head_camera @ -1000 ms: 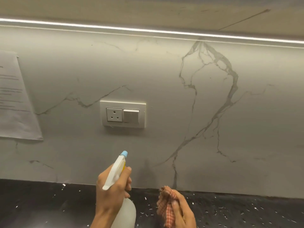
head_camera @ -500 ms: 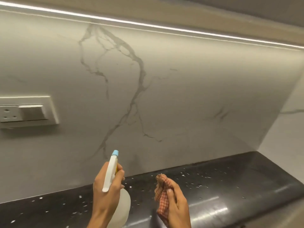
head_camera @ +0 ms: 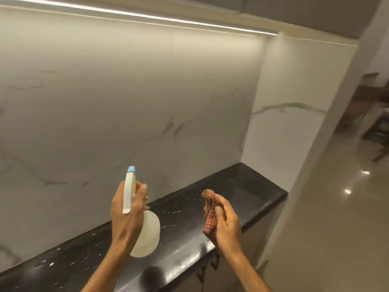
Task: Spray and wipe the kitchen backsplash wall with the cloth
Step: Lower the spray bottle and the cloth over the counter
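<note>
Left hand (head_camera: 128, 209): fingers were curled round the neck of the spray bottle (head_camera: 148, 234), the forefinger wrapped across the front just under the white head.
Spray bottle: it was held upright above the surface (head_camera: 242, 186), over its middle stretch. The blue nozzle tip pointed toward the backsplash wall (head_camera: 126, 102) and was apart from it. The pale translucent body hung below the hand.
Right hand (head_camera: 228, 224): it pinched the cloth (head_camera: 210, 218), with the thumb pressed flat on the fabric.
Cloth: red-and-white checked and bunched into a wad, it was held in the air over the front edge of the surface toward its right end, clear of the wall.
Backsplash wall: pale marble with grey veins rose from the back edge of the surface and met a side wall (head_camera: 290, 123) at the right corner.
Surface: black and glossy, scattered with white specks, with a rounded front edge.
Light strip (head_camera: 147, 15): it glowed along the top of the wall.
Floor (head_camera: 336, 218): shiny beige lay to the right, with blurred furniture beyond.
</note>
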